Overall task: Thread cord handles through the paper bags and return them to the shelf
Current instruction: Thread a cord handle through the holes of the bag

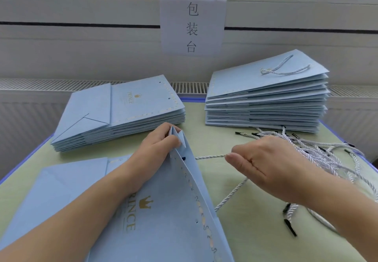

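Note:
A light blue paper bag (169,210) printed PRINCE lies flat in front of me, its top edge lifted. My left hand (157,147) pinches the bag's upper corner and holds the mouth up. My right hand (259,163) pinches a white twisted cord (210,156) that runs taut from its fingertips to a hole near the bag's top edge. The cord's other part trails below my right hand toward the bag's lower side.
A stack of flat blue bags (122,114) lies at the back left. A taller stack of bags (268,98) with a cord handle on top stands at the back right. Loose white cords (319,149) with black tips pile at the right. A paper sign (192,24) hangs behind.

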The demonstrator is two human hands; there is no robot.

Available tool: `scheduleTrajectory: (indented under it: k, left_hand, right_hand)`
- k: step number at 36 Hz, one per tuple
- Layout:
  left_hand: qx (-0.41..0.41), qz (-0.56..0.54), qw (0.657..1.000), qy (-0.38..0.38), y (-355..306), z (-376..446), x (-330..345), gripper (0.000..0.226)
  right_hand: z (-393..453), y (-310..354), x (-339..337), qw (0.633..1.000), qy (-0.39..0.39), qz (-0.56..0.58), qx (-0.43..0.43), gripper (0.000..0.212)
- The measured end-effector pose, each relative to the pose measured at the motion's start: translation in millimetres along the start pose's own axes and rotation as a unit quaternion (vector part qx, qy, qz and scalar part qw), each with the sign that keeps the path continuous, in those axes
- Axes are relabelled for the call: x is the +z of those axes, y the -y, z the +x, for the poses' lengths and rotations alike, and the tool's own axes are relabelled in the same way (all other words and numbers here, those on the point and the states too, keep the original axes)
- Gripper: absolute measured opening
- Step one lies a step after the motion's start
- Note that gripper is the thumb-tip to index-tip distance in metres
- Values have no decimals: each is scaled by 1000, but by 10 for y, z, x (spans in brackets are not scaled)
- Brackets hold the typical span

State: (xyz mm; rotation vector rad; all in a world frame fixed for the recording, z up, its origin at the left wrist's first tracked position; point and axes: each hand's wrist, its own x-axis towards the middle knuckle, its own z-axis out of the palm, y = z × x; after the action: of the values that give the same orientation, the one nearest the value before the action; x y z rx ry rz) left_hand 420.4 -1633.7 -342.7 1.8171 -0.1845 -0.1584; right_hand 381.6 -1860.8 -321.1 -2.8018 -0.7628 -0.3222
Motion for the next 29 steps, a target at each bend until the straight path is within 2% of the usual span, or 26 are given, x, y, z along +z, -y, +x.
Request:
scheduleTrajectory:
  k: [2, 4, 7, 10, 14, 16, 19, 20, 22, 23, 26, 27, 29]
  left_hand:
    - [14, 25, 1000, -6, 15, 29, -1, 36]
    - [13, 46, 999, -7, 38, 71, -5, 40]
    - [-2, 57, 998, 0, 29, 94, -10, 23]
    - [22, 66, 997, 13, 4, 91, -17, 7]
    - [55, 91, 994, -19, -121, 116, -24, 4]
    - [84, 125, 987, -51, -228, 133, -22, 6]
    - [141, 181, 970, -83, -440, 104, 17, 10]
    - [160, 204, 962, -87, -514, 85, 33, 10]
    - [189, 266, 940, -102, -674, 18, 46, 16]
    - [199, 320, 918, -125, -746, -25, 31, 23]
    - [206, 515, 804, -216, -892, -185, -128, 42]
    - [203, 543, 781, -231, -934, -262, -187, 46]
    - [213, 555, 765, -248, -1018, -421, -282, 44]
  right_hand:
    - [16, 35, 22, 1000, -17, 13, 10, 60]
    - [35, 54, 31, 998, -12, 54, 25, 71]
    - [78, 61, 81, 993, 35, 101, 43, 90]
    - [120, 67, 135, 988, 65, 131, 52, 92]
    - [132, 133, 51, 989, 49, 120, 69, 110]
    - [156, 220, -20, 976, 49, 184, 103, 92]
    - [213, 345, -94, 898, 117, 399, 146, 38]
    - [237, 376, -115, 879, 123, 437, 144, 27]
    - [274, 422, -165, 849, 100, 497, 149, 17]
    - [288, 433, -199, 834, 80, 524, 153, 17]
    - [292, 405, -317, 805, 8, 574, 152, 23]
    - [285, 388, -352, 801, -11, 581, 147, 23]
    - [263, 368, -411, 787, -46, 601, 132, 21]
